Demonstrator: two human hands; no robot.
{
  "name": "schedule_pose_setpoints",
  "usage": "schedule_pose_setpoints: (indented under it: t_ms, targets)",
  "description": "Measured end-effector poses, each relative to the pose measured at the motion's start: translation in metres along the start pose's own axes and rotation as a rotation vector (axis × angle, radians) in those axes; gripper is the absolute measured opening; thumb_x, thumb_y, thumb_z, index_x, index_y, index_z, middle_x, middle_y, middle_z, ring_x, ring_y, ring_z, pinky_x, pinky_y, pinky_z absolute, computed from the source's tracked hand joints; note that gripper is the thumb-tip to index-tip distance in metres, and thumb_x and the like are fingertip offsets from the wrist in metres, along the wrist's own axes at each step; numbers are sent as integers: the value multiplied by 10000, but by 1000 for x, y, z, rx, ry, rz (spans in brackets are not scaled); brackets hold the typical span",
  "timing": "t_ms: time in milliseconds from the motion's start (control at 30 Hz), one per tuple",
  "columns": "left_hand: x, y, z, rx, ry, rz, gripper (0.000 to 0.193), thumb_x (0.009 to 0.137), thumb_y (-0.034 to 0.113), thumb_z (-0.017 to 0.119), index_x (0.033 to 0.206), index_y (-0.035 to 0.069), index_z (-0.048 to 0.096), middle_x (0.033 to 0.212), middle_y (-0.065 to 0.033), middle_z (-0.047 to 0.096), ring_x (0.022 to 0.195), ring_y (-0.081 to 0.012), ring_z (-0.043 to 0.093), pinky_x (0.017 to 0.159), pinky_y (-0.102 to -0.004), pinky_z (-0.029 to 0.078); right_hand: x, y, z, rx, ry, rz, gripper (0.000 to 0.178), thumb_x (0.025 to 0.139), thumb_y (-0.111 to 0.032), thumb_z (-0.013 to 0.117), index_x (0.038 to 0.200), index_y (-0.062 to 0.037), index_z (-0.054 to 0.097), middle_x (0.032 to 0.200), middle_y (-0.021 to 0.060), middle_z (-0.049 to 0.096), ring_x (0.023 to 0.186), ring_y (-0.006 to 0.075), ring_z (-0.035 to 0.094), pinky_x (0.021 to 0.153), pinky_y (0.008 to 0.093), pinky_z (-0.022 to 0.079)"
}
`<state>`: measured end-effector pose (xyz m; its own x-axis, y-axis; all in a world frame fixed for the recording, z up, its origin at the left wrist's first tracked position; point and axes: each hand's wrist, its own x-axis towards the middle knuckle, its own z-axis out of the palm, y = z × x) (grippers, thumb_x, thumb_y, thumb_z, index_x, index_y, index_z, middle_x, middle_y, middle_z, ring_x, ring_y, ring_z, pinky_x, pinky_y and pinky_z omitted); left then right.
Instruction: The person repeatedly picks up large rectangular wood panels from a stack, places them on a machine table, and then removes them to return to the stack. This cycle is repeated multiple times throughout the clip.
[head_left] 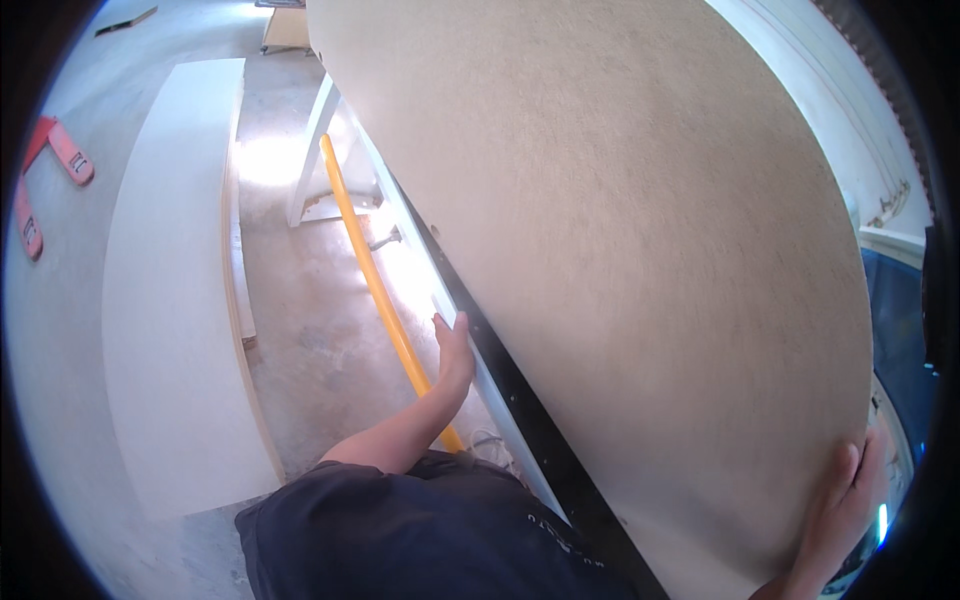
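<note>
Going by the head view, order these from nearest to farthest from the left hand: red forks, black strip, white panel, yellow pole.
From the left hand:
1. Black strip: close by, on its right.
2. Yellow pole: to its left, running down past the forearm.
3. White panel: farther left, beyond the pole.
4. Red forks: far left, near the picture's rim.

The dark navy shirt (pixel 400 530) bears small white lettering (pixel 552 534)

Single head-worn fisheye view, facing down, close above a broad panel (pixel 620 250), floor (pixel 310 390) farther below
</note>
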<state>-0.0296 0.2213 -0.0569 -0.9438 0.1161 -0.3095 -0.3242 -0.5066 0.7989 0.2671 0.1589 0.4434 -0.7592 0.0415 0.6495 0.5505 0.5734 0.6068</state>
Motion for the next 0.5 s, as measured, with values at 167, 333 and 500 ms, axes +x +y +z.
schedule_pose_setpoints:
  t_ms: [167,333,500]
  targets:
    - [-17,39,7,-509,-133,-6,742,1030,550,309,1506,-18,277,1504,-183,386,1396,-286,367,1164,-399,280,-6,-18,-31,-89,24,-41,433,1028,-446,517,1126,-58,683,905,192,697,785,358,683,683,434,536]
    - [-39,63,-3,-838,-178,6,660,1021,573,298,1396,54,457,1350,-122,541,1242,-272,527,1067,-411,424,-5,-21,-53,-24,60,-65,502,1023,-513,476,957,-66,695,776,164,668,693,367,653,602,436,513]
    - [-65,85,-46,-1015,-192,-10,646,1029,563,256,1390,83,495,1335,-107,587,1211,-281,580,1036,-444,472,3,-17,-64,24,81,-131,513,1021,-547,444,923,-104,682,800,171,682,720,370,668,596,446,519]
